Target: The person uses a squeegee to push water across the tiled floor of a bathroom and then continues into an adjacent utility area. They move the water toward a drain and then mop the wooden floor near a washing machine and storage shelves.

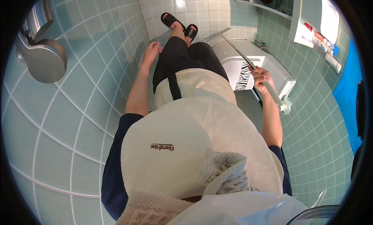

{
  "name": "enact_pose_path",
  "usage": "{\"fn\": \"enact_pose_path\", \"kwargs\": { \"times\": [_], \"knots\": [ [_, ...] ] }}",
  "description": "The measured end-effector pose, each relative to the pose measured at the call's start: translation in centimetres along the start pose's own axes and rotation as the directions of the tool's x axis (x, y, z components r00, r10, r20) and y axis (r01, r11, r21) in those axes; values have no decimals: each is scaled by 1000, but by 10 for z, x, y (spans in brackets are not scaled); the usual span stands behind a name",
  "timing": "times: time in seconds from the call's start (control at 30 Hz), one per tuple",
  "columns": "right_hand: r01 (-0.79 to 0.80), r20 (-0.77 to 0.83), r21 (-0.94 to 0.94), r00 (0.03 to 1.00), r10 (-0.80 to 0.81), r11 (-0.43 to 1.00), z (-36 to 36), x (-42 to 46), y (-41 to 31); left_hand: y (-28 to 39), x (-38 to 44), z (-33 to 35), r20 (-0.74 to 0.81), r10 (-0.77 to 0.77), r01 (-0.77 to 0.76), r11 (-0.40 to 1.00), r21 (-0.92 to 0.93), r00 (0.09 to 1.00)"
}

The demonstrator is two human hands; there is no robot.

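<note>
My right hand (260, 78) grips the pole (246, 60) of a long-handled squeegee. Its pale grip runs back along my forearm, with a translucent piece (286, 105) at the end. The narrow crosswise head (219, 34) is at the far end, low down near the white floor tiles. Empty, my left hand (152, 53) hangs by my thigh close to the green tiled wall, its fingers loosely bent. Beyond the right hand stands a white fixture (278, 76) with a zebra-striped panel (244, 76).
A metallic shower head (48, 61) juts out at the left. On the right wall, an open white cabinet (303, 35) holds tubes (323, 42), and a blue sheet (349, 102) hangs beyond. A shelf (263, 8) crosses the far corner. My black sandals (172, 20) stand on the tiles.
</note>
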State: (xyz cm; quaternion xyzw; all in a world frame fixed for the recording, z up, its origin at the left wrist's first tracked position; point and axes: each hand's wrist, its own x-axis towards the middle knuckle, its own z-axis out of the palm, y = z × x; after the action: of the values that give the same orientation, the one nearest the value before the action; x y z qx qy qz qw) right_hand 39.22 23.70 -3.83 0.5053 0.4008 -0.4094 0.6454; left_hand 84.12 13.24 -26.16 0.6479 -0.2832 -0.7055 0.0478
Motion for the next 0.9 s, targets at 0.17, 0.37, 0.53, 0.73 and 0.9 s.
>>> {"fn": "enact_pose_path", "kwargs": {
  "times": [0.17,0.37,0.53,0.73,0.9],
  "knots": [
    [-94,-67,52,993,98,994,-43,67,-11,40,-8,14,58,62,-64,998,21,996],
    [-226,-100,-214,973,209,950,20,101,17,24,-1,3,-7,32,-32,998,53,999],
    [-73,-128,-563,992,0,823,82,98,59,1,-6,-8,-50,-68,72,995,74,996],
    [92,-17,-408,994,-108,908,98,92,59,-7,3,-7,-32,-81,85,987,137,996],
    [39,-5,-294,999,-43,955,45,73,15,10,2,-4,-32,-15,16,999,47,999]
  ]
}}
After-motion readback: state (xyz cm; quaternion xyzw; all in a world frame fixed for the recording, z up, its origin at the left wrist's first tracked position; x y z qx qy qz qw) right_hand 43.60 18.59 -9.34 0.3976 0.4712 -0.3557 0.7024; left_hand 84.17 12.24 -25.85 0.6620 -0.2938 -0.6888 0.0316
